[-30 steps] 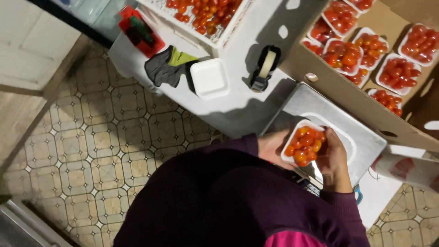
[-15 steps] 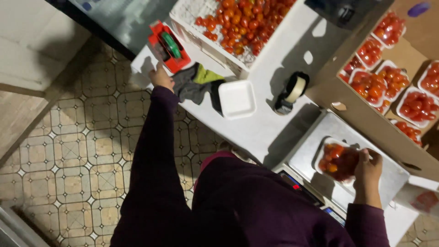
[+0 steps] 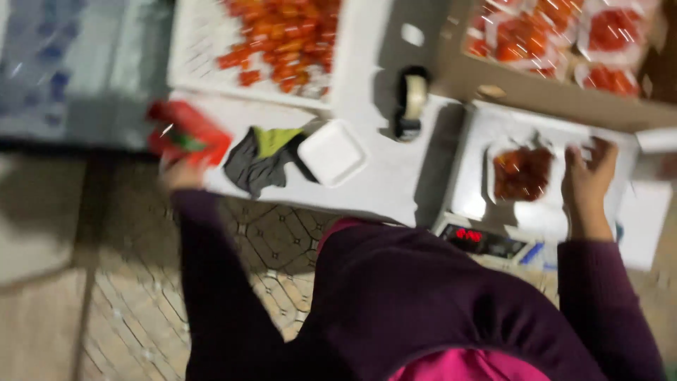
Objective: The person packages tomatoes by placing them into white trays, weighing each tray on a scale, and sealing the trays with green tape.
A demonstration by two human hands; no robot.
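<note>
Tiled floor (image 3: 127, 310) spreads below a white table (image 3: 381, 183) bearing a crate of tomatoes (image 3: 282, 42) and a scale (image 3: 522, 204). Right hand (image 3: 589, 176) rests beside the tomato tray (image 3: 523, 173) on the scale, fingers loosely spread. Left hand (image 3: 182, 171) touches a red box (image 3: 189, 134) at the table's edge; grip blurred, unclear.

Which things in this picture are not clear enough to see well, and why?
- Head view: the left hand at the red tool is smeared by motion; its grip cannot be judged.
- The scale display glows red, digits blurred.
- The right hand is beside the tomato tray; contact is unclear.
- The cardboard box of packed trays is cut off by the top edge.
- The person's torso hides the table's near edge.
</note>
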